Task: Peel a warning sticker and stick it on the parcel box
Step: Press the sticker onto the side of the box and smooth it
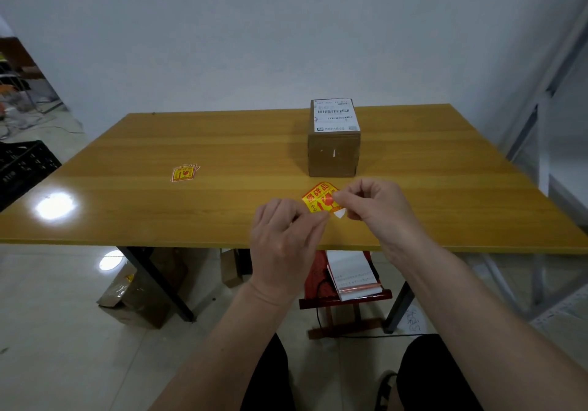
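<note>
A red and yellow warning sticker [319,198] hangs just above the near part of the wooden table [222,143], pinched from both sides. My left hand [283,235] grips its lower left corner. My right hand [378,203] pinches its right edge, where a white bit of backing shows below the fingers. Beyond the hands stands the brown parcel box [334,152], upright, with a white barcode label on its top face. The sticker is apart from the box.
A small pile of further warning stickers [184,173] lies on the table to the left. A black crate [22,168] sits off the table's left edge. Cardboard boxes and a red stool with papers [346,283] are under the table.
</note>
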Demonstrator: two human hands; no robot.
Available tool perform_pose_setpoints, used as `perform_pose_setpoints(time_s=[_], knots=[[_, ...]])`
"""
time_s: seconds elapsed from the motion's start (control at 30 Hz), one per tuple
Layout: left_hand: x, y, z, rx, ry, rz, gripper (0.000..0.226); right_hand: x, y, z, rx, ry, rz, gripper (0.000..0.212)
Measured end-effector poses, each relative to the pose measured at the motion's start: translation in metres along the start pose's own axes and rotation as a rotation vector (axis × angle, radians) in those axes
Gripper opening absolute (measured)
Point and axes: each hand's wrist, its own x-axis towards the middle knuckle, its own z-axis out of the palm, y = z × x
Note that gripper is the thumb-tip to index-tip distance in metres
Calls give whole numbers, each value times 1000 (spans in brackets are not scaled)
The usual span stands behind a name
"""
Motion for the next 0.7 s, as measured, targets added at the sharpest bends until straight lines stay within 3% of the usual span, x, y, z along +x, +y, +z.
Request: perform_pose_setpoints(time_s=[0.17, 0.3, 0.37, 0.43, 0.53, 0.63, 0.7], knots=[[-2, 1, 3, -74, -43, -56, 19, 1, 3, -1, 26, 24, -16, 17], [-3, 3, 0, -210, -147, -153, 29, 4, 6, -3, 6, 35, -45, 16], [2, 6, -4, -329, -157, -338, 32, 6, 7, -5, 4, 55, -47, 17], [13, 8, -10, -412, -138, -635, 27, 6, 8, -6, 12, 58, -51, 17], [30, 5, -15, -690, -303, -1133, 13, 2, 9, -3, 77, 91, -52, 12], [32, 6, -15, -819, -412, -1327, 25, -4, 11, 4, 135, 128, -36, 6], [30, 9, -13, -850, -366, -1366, 25, -8, 14, 8, 148, 148, -17, 4]])
